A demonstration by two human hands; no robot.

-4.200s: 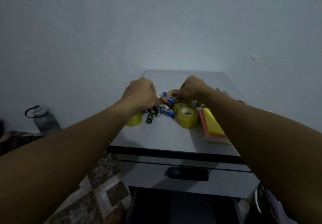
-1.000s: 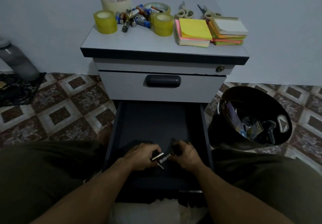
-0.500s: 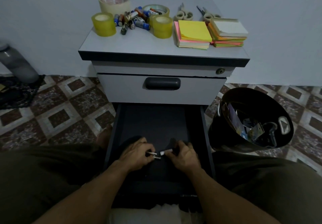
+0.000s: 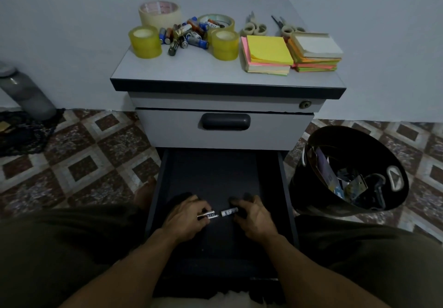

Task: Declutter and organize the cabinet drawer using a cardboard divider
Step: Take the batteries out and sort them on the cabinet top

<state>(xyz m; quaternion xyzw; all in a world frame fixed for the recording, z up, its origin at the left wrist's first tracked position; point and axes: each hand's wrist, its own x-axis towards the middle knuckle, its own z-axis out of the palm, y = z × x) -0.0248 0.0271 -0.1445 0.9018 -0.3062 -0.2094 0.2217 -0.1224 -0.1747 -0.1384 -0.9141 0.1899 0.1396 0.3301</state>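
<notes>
Left hand (image 4: 185, 217) pinches small silver batteries (image 4: 208, 215). Right hand (image 4: 254, 216) grips a white-labelled battery (image 4: 229, 211). Both are low inside the open dark bottom drawer (image 4: 211, 175). Behind, the grey cabinet top (image 4: 191, 69) carries yellow tape rolls (image 4: 145, 41), a loose battery pile (image 4: 187, 35) and sticky-note stacks (image 4: 268, 51).

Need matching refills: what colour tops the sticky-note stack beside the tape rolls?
Yellow top pad, best in head view.

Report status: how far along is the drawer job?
Done: tape, battery pile, scissors and notes are grouped on the cabinet top; trash sits in the bin.
In hand: left grip and right grip each hold loose batteries in the open drawer.
Left: no divider in view, so fitting it and refilling remain.
</notes>
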